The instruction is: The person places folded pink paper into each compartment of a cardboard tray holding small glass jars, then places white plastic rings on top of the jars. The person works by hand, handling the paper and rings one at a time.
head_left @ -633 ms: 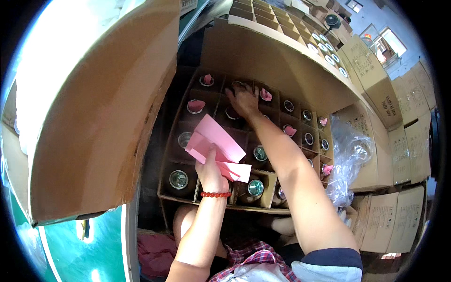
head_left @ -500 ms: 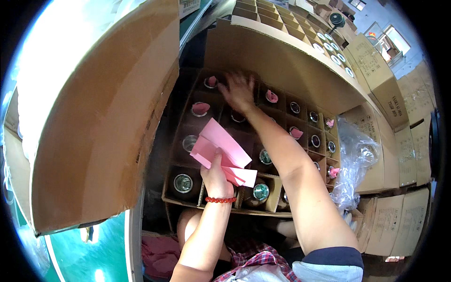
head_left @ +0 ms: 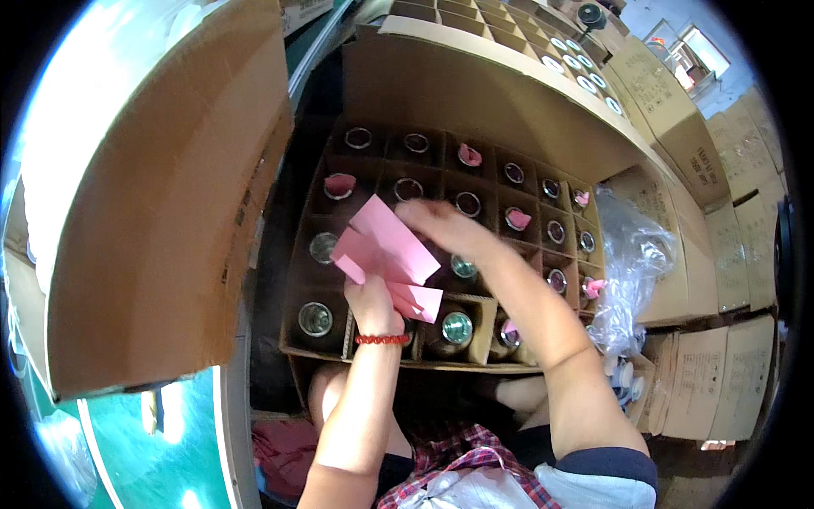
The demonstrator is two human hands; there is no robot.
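Pink sheets (head_left: 392, 246), folded and overlapping, lie in the left hand (head_left: 373, 303) above the left half of a divided cardboard box (head_left: 475, 93). The left hand is closed around their lower part, the thumb over the paper; a red bead bracelet (head_left: 381, 339) circles its wrist. The right hand (head_left: 434, 220) is bent, with its fingertips just beside the upper right edge of the sheets; whether it touches them or grasps anything cannot be told. Beneath both hands, round-mouthed glass bottles (head_left: 315, 320) stand upright in the compartments, one to each visible cell. Crumpled pink paper (head_left: 340, 185) shows in the mouths of several bottles; other mouths are bare. To the right of the box hangs a clear plastic bag (head_left: 634, 263); to the left rises a large brown cardboard flap (head_left: 161, 212), with a green surface (head_left: 127, 441) below it. Beyond the far wall stands a second divided box (head_left: 475, 38), partly filled with white-topped items (head_left: 587, 83). Stacked cartons (head_left: 657, 110) and a fan (head_left: 591, 14) occupy the background
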